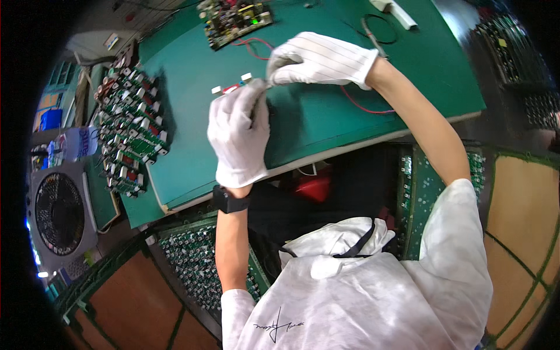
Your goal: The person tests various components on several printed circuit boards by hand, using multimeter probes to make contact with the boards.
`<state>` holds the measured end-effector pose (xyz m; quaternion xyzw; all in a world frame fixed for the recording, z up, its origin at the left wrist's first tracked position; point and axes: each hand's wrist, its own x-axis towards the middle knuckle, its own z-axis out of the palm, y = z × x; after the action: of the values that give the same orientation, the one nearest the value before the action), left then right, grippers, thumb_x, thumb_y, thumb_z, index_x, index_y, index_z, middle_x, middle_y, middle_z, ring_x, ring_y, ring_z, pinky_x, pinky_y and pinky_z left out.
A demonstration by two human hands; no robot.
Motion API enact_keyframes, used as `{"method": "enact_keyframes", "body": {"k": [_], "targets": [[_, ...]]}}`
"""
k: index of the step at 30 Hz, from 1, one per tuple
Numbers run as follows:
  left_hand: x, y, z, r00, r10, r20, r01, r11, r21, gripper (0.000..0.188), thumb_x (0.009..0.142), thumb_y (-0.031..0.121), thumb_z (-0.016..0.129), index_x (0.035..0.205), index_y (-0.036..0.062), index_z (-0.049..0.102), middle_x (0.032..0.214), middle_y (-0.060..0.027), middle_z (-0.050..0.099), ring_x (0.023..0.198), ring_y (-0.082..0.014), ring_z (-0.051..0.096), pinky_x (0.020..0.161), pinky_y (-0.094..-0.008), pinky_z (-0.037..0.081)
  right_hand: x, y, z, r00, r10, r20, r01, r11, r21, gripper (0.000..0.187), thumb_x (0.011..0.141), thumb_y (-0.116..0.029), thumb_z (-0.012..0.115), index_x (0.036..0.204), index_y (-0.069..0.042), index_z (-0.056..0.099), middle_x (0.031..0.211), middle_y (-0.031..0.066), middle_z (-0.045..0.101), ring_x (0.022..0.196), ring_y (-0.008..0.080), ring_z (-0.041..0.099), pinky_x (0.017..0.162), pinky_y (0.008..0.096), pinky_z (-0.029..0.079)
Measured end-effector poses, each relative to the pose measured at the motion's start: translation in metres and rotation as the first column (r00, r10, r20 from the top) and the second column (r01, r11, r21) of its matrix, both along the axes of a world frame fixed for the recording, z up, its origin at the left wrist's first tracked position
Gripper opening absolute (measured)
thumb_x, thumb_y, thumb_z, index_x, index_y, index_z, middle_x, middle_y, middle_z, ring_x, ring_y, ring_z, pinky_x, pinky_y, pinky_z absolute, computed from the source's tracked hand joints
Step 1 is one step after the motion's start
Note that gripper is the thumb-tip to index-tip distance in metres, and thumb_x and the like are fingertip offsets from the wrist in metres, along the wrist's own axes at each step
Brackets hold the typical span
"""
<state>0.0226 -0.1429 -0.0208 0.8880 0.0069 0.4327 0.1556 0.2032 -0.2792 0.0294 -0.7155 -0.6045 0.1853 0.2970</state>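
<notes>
Both hands wear white gloves and meet over the green mat. My left hand (239,131) is closed on a small part with white connector ends (247,77) and red and blue bits; most of it is hidden behind the fingers. The fingertips of my right hand (321,61) are pinched together close to the left thumb and forefinger, and what they hold, if anything, cannot be made out. A thin red wire (364,109) comes out below my right hand. Another stretch of red wire (252,42) loops between that hand and a populated circuit board (236,23) with a lit green spot.
Several small circuit boards (131,125) are heaped along the mat's left side. A fan (60,213) stands beyond them. At the far right of the green mat (429,76) lie a white bar-shaped object (402,14) and a black cable (382,35). Racks of boards (192,262) flank my lap.
</notes>
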Motion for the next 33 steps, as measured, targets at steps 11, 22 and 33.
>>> {"method": "enact_keyframes", "body": {"k": [11,22,33], "targets": [[-0.071,-0.131,0.040,0.760,-0.607,0.233,-0.061,-0.423,-0.904,0.068,0.100,0.024,0.065,0.154,-0.0087,0.039,0.105,-0.0172,0.074,0.079,-0.0184,0.069,0.079,-0.0305,0.055,0.084,-0.139,0.026,0.702,-0.332,0.630,0.597,0.757,-0.266,0.073,0.101,-0.070,0.047,0.091,-0.003,0.073,0.088,0.0202,0.070,0.080,0.0338,0.070,0.078,0.0431,0.055],[0.044,-0.230,0.015,0.800,-0.253,0.545,-0.067,-0.938,-0.339,0.025,0.106,0.039,0.063,0.120,0.0202,0.055,0.094,0.0065,0.064,0.066,-0.0039,0.057,0.060,-0.0224,0.050,0.081,-0.124,-0.008,0.747,-0.315,0.585,0.570,0.756,-0.322,0.085,0.098,-0.074,0.041,0.080,0.001,0.076,0.084,0.0241,0.071,0.088,0.0406,0.069,0.088,0.0443,0.054],[0.070,-0.246,0.003,0.821,-0.188,0.538,-0.050,-0.964,-0.260,0.022,0.106,0.032,0.064,0.125,0.0222,0.060,0.087,0.0041,0.060,0.061,-0.0051,0.056,0.057,-0.0246,0.049,0.080,-0.120,-0.006,0.767,-0.327,0.552,0.540,0.794,-0.280,0.071,0.096,-0.062,0.050,0.085,0.002,0.076,0.086,0.0245,0.071,0.085,0.0417,0.069,0.084,0.0464,0.054]]}}
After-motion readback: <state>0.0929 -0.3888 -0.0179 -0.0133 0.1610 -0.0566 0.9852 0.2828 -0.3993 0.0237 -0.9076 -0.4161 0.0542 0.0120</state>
